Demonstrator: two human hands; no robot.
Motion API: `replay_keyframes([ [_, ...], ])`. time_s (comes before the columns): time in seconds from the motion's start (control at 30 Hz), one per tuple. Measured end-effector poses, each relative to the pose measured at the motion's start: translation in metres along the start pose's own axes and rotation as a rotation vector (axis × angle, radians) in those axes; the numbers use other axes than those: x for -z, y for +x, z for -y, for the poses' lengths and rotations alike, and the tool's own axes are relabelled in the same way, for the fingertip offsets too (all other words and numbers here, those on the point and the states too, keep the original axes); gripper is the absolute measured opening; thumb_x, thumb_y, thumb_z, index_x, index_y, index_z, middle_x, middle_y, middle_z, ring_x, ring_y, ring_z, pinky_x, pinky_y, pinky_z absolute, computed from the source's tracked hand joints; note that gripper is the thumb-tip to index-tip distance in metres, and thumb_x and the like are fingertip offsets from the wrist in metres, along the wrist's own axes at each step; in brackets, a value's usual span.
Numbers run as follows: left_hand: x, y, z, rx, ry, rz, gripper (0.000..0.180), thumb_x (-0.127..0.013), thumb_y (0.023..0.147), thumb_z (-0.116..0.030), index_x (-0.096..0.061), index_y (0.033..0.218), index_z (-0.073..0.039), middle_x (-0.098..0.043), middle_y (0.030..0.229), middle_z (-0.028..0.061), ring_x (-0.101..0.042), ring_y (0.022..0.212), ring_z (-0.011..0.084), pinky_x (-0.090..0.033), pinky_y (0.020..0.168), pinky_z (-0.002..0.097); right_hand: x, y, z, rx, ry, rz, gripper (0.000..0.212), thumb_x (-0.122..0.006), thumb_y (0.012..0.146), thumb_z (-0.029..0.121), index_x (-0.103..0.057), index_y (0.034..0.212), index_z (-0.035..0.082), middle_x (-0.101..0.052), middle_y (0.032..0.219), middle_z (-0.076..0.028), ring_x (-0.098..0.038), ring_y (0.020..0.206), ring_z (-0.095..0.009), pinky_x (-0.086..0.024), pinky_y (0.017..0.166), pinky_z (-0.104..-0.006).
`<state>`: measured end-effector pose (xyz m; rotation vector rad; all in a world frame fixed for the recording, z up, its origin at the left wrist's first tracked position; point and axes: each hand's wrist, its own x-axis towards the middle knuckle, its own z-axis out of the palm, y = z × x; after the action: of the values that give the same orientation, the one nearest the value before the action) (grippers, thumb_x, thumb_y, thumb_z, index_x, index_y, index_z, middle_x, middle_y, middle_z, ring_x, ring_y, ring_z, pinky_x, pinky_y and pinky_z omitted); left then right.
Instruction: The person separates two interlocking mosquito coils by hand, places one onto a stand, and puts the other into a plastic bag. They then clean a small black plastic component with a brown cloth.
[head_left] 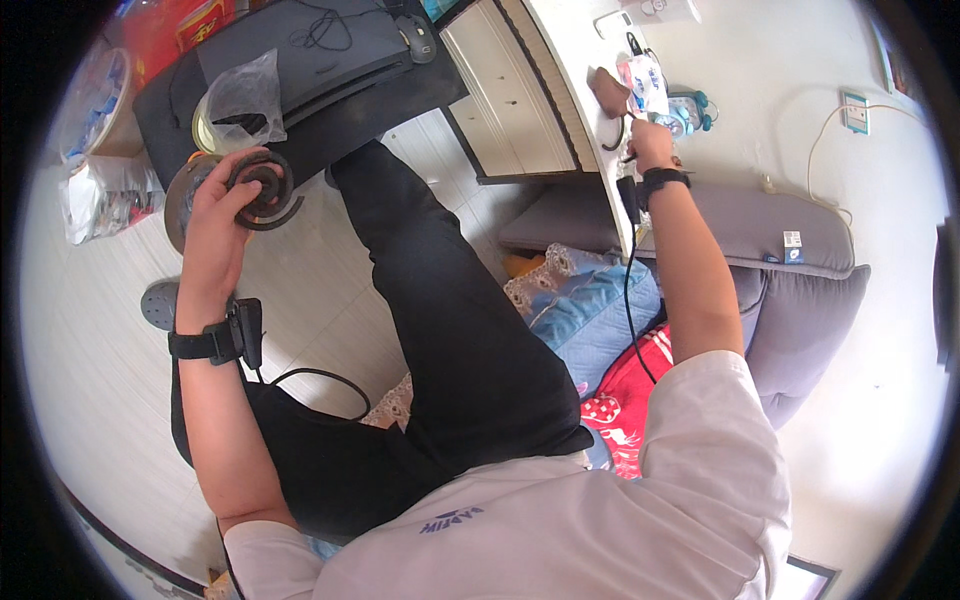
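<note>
Head view | left hand (215,212), left: thumb across, fingers behind dark spiral coil (270,190), presumably supporting its thin turns; | right hand (655,146), far right: fingers bent at white tabletop (583,45); whether holding anything, cannot tell

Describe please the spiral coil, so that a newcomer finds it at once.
Find the black table at the upper left. Near its lower edge, the left hand holds the dark coil. Its spiral sets it apart from the clear bag above.
</note>
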<state>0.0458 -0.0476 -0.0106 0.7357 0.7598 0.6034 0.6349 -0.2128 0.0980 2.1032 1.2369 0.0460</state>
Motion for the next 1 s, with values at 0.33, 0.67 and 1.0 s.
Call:
replay_keyframes([
  [0.33,-0.010,-0.004,-0.006,0.011,-0.069,-0.018,0.036,-0.049,0.095,-0.001,-0.056,0.130,0.002,-0.067,0.118,0.0099,-0.063,0.110,0.0171,-0.047,0.098,0.0293,-0.057,0.030,-0.003,-0.387,0.355,-0.124,0.040,-0.078,0.064,0.036,-0.076,0.087,0.003,-0.074,0.092,-0.018,-0.071,0.089,-0.037,-0.056,0.082,-0.0417],
  [0.67,-0.001,0.000,-0.006,-0.013,-0.237,0.013,0.034,-0.049,0.099,-0.005,-0.053,0.131,0.003,-0.063,0.125,0.0155,-0.063,0.116,0.0266,-0.050,0.101,0.0371,0.011,-0.024,0.042,-0.398,1.205,-0.156,0.036,-0.076,0.076,0.013,-0.069,0.108,-0.002,-0.060,0.067,-0.002,-0.053,0.055,-0.012,-0.040,0.049,-0.0295],
  [1.0,0.001,-0.004,-0.016,-0.109,-0.460,-0.035,0.030,-0.041,0.101,-0.010,-0.053,0.123,0.007,-0.063,0.120,0.0190,-0.064,0.115,0.0368,-0.050,0.104,0.0479,0.188,-0.087,0.323,0.171,1.987,0.270,0.024,-0.069,0.086,0.002,-0.061,0.108,0.002,-0.053,0.072,0.005,-0.036,0.051,-0.003,-0.026,0.047,-0.0211],
])
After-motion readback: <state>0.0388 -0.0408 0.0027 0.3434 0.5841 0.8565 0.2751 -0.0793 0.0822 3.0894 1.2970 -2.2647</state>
